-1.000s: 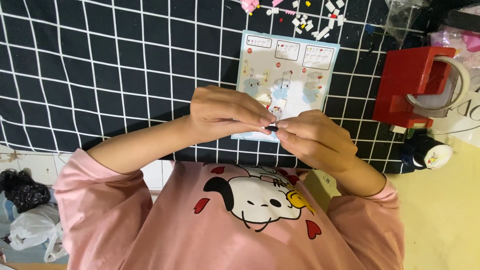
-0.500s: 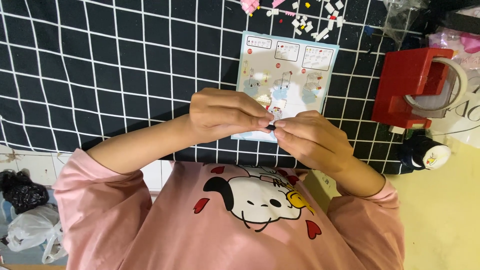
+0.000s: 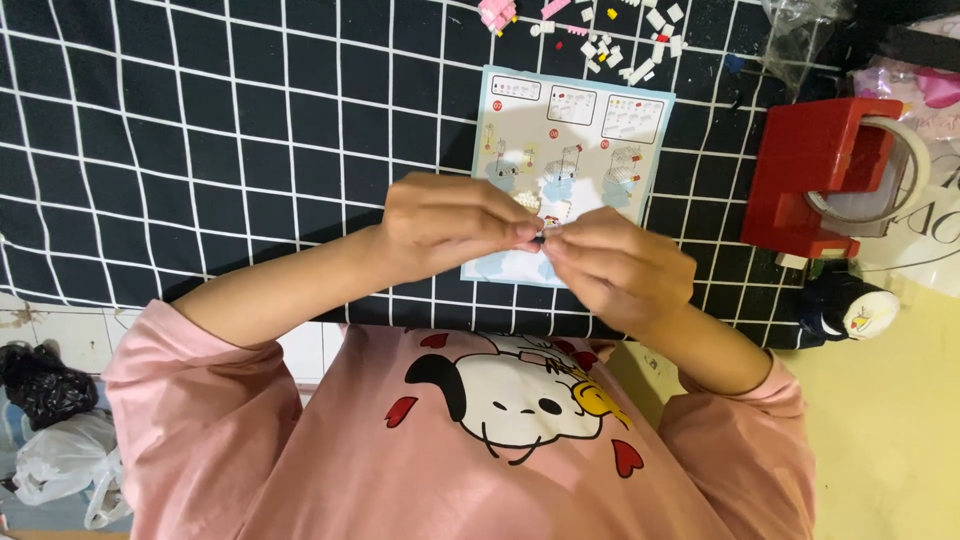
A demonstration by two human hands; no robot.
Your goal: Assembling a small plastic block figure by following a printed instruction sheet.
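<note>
My left hand [image 3: 450,225] and my right hand [image 3: 620,265] meet fingertip to fingertip just above the lower edge of a pale blue instruction sheet [image 3: 590,120]. Between the fingertips sits a tiny dark building piece [image 3: 541,233], pinched from both sides and mostly hidden by the fingers. The sheet lies on a black cloth with a white grid [image 3: 200,150]. Both forearms come out of pink sleeves, above a pink shirt with a cartoon dog on it.
Several small white, pink and yellow bricks [image 3: 620,35] lie scattered beyond the sheet's far edge. A red tape dispenser [image 3: 820,170] with a roll of clear tape stands at the right. A small dark round figure [image 3: 845,305] sits below it. Plastic bags [image 3: 50,440] lie on the floor at the left.
</note>
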